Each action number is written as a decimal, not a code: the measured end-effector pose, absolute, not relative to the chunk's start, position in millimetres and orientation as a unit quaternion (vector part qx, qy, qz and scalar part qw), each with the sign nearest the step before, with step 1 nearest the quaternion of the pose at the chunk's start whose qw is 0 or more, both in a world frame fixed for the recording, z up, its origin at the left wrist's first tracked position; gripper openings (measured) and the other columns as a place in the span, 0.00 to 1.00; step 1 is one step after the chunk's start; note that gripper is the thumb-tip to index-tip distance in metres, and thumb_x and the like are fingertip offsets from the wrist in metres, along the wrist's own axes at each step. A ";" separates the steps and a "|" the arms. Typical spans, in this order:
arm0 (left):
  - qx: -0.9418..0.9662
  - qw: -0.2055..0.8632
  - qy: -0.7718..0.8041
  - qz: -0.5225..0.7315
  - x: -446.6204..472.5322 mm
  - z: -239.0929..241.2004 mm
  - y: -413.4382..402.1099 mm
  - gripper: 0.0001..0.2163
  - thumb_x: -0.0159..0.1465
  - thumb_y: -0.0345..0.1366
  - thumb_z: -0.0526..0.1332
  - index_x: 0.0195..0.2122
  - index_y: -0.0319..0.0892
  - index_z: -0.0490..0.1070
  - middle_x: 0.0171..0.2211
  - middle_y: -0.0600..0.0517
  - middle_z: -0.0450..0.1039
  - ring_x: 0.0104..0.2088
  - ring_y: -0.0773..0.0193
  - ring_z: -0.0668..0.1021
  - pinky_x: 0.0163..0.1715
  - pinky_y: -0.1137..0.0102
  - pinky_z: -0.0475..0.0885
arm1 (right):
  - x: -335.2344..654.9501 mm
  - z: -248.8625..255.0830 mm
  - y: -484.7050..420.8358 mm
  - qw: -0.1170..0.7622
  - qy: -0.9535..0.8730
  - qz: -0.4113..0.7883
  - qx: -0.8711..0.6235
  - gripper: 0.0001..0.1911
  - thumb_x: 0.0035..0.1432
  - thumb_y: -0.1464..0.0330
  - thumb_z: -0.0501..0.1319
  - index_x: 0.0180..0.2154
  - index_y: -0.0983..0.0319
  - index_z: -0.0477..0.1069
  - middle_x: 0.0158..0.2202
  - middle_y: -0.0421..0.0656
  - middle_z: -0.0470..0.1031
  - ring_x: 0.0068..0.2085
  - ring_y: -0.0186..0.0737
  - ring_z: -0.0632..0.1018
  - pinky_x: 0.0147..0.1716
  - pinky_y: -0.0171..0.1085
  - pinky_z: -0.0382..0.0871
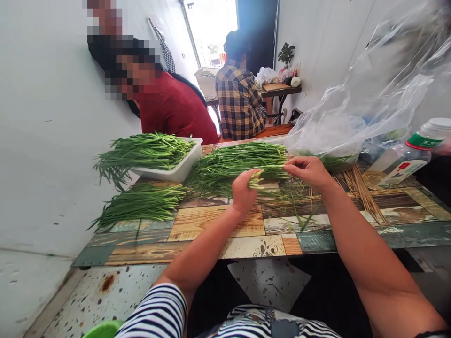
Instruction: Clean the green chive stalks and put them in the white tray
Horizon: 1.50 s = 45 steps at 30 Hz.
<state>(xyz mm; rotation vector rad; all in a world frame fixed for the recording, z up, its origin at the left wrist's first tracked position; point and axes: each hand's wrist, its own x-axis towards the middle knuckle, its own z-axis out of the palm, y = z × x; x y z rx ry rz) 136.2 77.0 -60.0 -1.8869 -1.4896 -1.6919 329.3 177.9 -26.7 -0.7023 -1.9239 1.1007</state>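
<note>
My left hand (pixel 244 192) is closed around a small bunch of garlic chives (pixel 256 179), their pale cut ends pointing right. Just to its right, my right hand (pixel 310 173) pinches the pale end of a chive stem between thumb and fingertips. Behind both hands lies a large heap of loose chives (pixel 243 155). At the left, more chives (pixel 151 149) are piled in a white plastic tray (pixel 188 164), hanging over its left side. A further bundle of chives (pixel 144 203) rests on the table in front of the tray.
Wooden skewers (pixel 362 190) and scattered trimmings (pixel 299 213) lie on the patterned table (pixel 218 223). A clear plastic bag (pixel 327 126) and a bottle (pixel 405 157) stand at the right. Beyond the table are a person in red (pixel 176 105) and one in a plaid shirt (pixel 237 101).
</note>
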 end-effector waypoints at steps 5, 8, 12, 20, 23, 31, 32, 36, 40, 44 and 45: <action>-0.668 0.060 -0.525 -0.524 133.6 -57.1 76.5 0.11 0.63 0.32 0.59 0.46 0.43 0.75 0.43 0.48 0.74 0.44 0.62 0.75 0.46 0.67 0.69 | 330.2 -16.3 170.1 0.328 -0.779 0.472 -0.250 0.16 0.47 0.57 0.66 0.24 0.64 0.75 0.22 0.40 0.70 0.24 0.31 0.65 0.23 0.34 0.57; -0.706 0.028 -0.528 -0.472 134.6 -57.2 77.1 0.09 0.63 0.30 0.59 0.42 0.45 0.77 0.40 0.51 0.77 0.41 0.64 0.76 0.46 0.66 0.67 | 326.3 -15.3 167.4 0.326 -0.769 0.485 -0.259 0.16 0.47 0.57 0.66 0.24 0.65 0.75 0.21 0.39 0.69 0.23 0.31 0.65 0.23 0.33 0.56; -0.673 -0.013 -0.567 -0.475 136.6 -56.6 79.6 0.06 0.61 0.30 0.61 0.37 0.42 0.77 0.34 0.52 0.79 0.35 0.64 0.75 0.40 0.69 0.68 | 314.0 -22.1 161.6 0.345 -0.753 0.493 -0.267 0.17 0.47 0.55 0.66 0.29 0.65 0.77 0.21 0.40 0.70 0.23 0.31 0.65 0.23 0.33 0.57; -0.659 -0.070 -0.607 -0.439 138.9 -53.1 79.1 0.04 0.57 0.29 0.64 0.35 0.40 0.74 0.34 0.52 0.76 0.36 0.64 0.75 0.39 0.71 0.69 | 303.2 -40.2 162.1 0.302 -0.811 0.423 -0.269 0.19 0.48 0.57 0.64 0.33 0.67 0.79 0.19 0.40 0.70 0.21 0.30 0.63 0.20 0.32 0.52; -0.672 -0.065 -0.600 -0.430 139.0 -51.2 77.7 0.06 0.57 0.28 0.64 0.36 0.41 0.74 0.35 0.52 0.77 0.38 0.63 0.76 0.41 0.70 0.69 | 305.7 -39.4 164.1 0.296 -0.823 0.404 -0.267 0.16 0.48 0.60 0.62 0.31 0.67 0.78 0.19 0.39 0.70 0.21 0.31 0.65 0.21 0.32 0.55; -0.650 -0.069 -0.585 -0.480 139.4 -49.7 78.8 0.08 0.55 0.28 0.66 0.37 0.42 0.76 0.36 0.52 0.78 0.37 0.64 0.77 0.41 0.70 0.70 | 305.9 -34.5 160.0 0.312 -0.804 0.446 -0.241 0.15 0.49 0.60 0.63 0.33 0.65 0.76 0.22 0.40 0.72 0.24 0.32 0.67 0.23 0.32 0.59; -0.647 -0.070 -0.586 -0.483 139.6 -49.4 78.8 0.08 0.55 0.28 0.66 0.36 0.42 0.77 0.35 0.51 0.78 0.37 0.64 0.77 0.41 0.70 0.71 | 305.8 -33.5 159.4 0.312 -0.800 0.452 -0.242 0.15 0.48 0.60 0.63 0.33 0.66 0.76 0.22 0.39 0.71 0.23 0.32 0.67 0.22 0.32 0.58; -0.625 -0.111 -0.586 -0.504 138.2 -50.5 80.0 0.06 0.55 0.29 0.67 0.35 0.42 0.78 0.35 0.52 0.79 0.37 0.64 0.78 0.40 0.70 0.72 | 305.6 -31.5 158.7 0.313 -0.798 0.450 -0.250 0.17 0.49 0.58 0.63 0.31 0.67 0.77 0.21 0.40 0.71 0.23 0.32 0.67 0.22 0.32 0.58; -0.593 -0.157 -0.587 -0.528 133.8 -55.8 82.8 0.06 0.58 0.34 0.65 0.36 0.41 0.78 0.34 0.51 0.79 0.33 0.65 0.78 0.36 0.71 0.72 | 303.7 -34.1 158.2 0.336 -0.786 0.447 -0.264 0.17 0.49 0.58 0.64 0.31 0.67 0.76 0.22 0.40 0.71 0.23 0.32 0.67 0.22 0.32 0.58; -0.609 -0.155 -0.574 -0.525 131.4 -57.9 83.9 0.06 0.58 0.34 0.65 0.35 0.40 0.78 0.34 0.51 0.79 0.34 0.65 0.78 0.37 0.71 0.72 | 300.1 -40.1 159.1 0.347 -0.783 0.454 -0.247 0.16 0.48 0.58 0.64 0.33 0.65 0.77 0.24 0.41 0.74 0.23 0.32 0.67 0.22 0.32 0.58; -0.617 -0.148 -0.570 -0.522 131.6 -57.3 83.6 0.06 0.58 0.34 0.65 0.35 0.40 0.78 0.35 0.51 0.79 0.35 0.65 0.78 0.38 0.70 0.72 | 299.5 -41.2 159.4 0.345 -0.786 0.450 -0.247 0.16 0.49 0.58 0.64 0.33 0.65 0.77 0.23 0.41 0.74 0.23 0.32 0.67 0.22 0.32 0.58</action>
